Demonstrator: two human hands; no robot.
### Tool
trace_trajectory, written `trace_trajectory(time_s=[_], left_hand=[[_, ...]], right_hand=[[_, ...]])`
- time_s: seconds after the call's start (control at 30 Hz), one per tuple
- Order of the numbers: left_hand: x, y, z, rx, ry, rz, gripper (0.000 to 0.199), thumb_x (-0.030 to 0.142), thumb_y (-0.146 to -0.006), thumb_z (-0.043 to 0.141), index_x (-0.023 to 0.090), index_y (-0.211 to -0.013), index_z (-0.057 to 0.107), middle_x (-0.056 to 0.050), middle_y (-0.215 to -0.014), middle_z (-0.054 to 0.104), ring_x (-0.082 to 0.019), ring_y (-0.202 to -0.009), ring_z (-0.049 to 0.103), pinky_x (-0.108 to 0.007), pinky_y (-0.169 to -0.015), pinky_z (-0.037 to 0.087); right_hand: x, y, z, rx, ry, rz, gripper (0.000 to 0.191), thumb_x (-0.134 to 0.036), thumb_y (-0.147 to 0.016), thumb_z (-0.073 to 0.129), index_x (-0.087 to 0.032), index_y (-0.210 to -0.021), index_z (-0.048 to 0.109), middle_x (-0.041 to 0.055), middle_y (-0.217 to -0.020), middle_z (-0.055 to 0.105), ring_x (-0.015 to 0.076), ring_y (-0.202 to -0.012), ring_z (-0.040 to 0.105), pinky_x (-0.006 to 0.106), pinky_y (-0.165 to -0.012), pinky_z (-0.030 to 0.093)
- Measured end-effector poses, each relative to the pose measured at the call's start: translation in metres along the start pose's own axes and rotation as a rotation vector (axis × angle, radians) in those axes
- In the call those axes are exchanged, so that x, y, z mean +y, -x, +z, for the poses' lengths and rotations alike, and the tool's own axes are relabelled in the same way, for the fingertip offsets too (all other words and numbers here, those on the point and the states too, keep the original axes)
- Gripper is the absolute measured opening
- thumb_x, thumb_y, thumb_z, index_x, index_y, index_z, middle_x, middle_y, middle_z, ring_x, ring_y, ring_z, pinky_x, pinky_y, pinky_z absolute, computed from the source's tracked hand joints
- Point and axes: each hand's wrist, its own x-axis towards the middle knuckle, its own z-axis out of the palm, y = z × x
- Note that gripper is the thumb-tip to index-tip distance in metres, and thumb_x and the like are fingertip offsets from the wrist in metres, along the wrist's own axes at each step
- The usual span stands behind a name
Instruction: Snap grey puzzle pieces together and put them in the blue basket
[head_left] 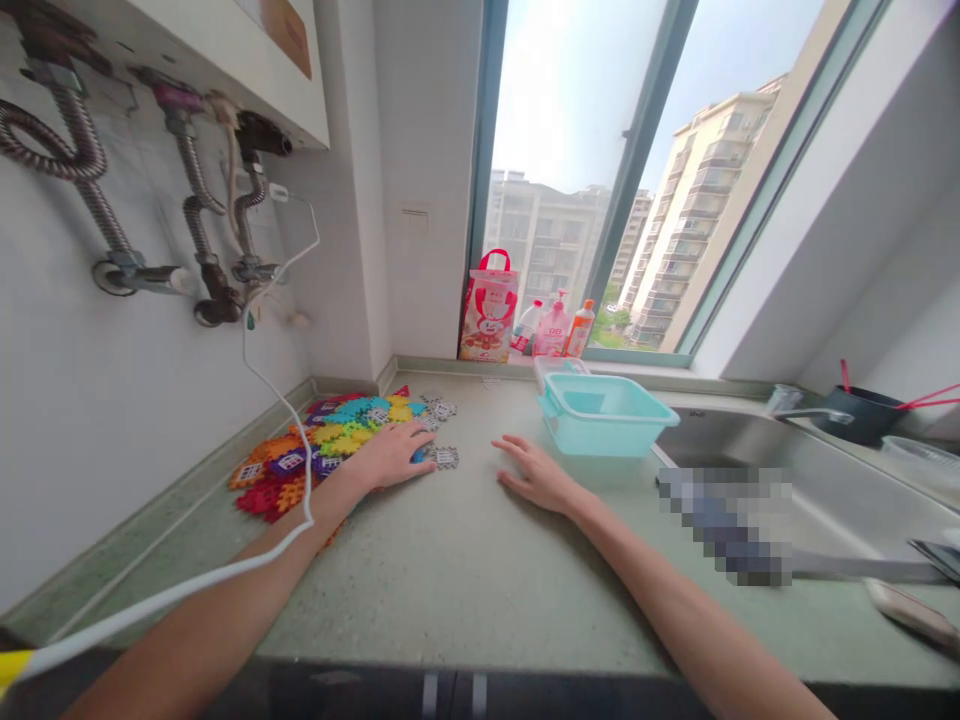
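My left hand (394, 458) lies over the right edge of a pile of colourful plastic building pieces (341, 437), its fingers stretched out and apart. A grey notched piece (446, 457) rests on the counter just beyond its fingertips. Part of a blue piece (418, 454) shows between thumb and fingers; whatever is under the palm is hidden. Over the bare counter to the right, my right hand (536, 475) is open and holds nothing. Its fingers point left towards the pieces. Behind it and to its right stands a light-blue plastic basket (609, 440).
A steel sink (840, 500) is set into the counter (442, 590) at the right, with a dark pot (862, 415) behind it. A white cable (247, 565) crosses above my left forearm. A red-handled bag (489, 315) and several bottles (553, 328) stand by the window.
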Motion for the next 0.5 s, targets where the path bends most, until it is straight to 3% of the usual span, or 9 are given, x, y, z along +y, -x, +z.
trace_trajectory(time_s=[0.1,0.23,0.33,0.5], left_hand=[[0.001,0.001,-0.004,0.038,-0.022,0.003,0.062,0.065,-0.094,0.061,0.026,-0.142,0.064,-0.015,-0.148,0.058,-0.036,-0.138,0.052,-0.048,-0.118,0.035],[0.003,0.002,-0.014,0.055,-0.013,-0.006,0.063,0.066,-0.084,0.071,0.025,-0.131,0.068,-0.013,-0.128,0.065,-0.036,-0.123,0.057,-0.047,-0.111,0.040],[0.001,0.003,-0.020,0.018,-0.022,-0.030,0.058,0.064,-0.082,0.074,0.025,-0.124,0.071,-0.013,-0.120,0.066,-0.036,-0.117,0.060,-0.047,-0.108,0.042],[-0.011,0.005,-0.026,-0.090,-0.013,-0.054,0.056,0.045,-0.084,0.072,0.025,-0.135,0.068,-0.013,-0.127,0.069,-0.035,-0.119,0.062,-0.044,-0.104,0.045]], right_hand=[[-0.014,0.000,0.005,-0.016,-0.026,-0.043,0.057,-0.038,-0.100,0.060,-0.026,-0.155,0.051,0.0140,-0.155,0.053,0.0284,-0.141,0.054,0.046,-0.121,0.042],[-0.035,-0.004,0.011,-0.051,0.020,-0.123,0.056,-0.032,-0.100,0.056,-0.028,-0.156,0.050,0.0112,-0.155,0.055,0.0290,-0.140,0.053,0.047,-0.120,0.040],[-0.049,-0.015,0.013,-0.102,0.141,-0.135,0.057,-0.028,-0.099,0.055,-0.029,-0.157,0.051,0.0116,-0.150,0.058,0.0317,-0.133,0.054,0.051,-0.116,0.041],[-0.062,-0.030,0.018,-0.118,0.229,-0.057,0.052,-0.029,-0.100,0.053,-0.036,-0.151,0.058,0.0074,-0.147,0.061,0.0318,-0.127,0.053,0.050,-0.112,0.040]])
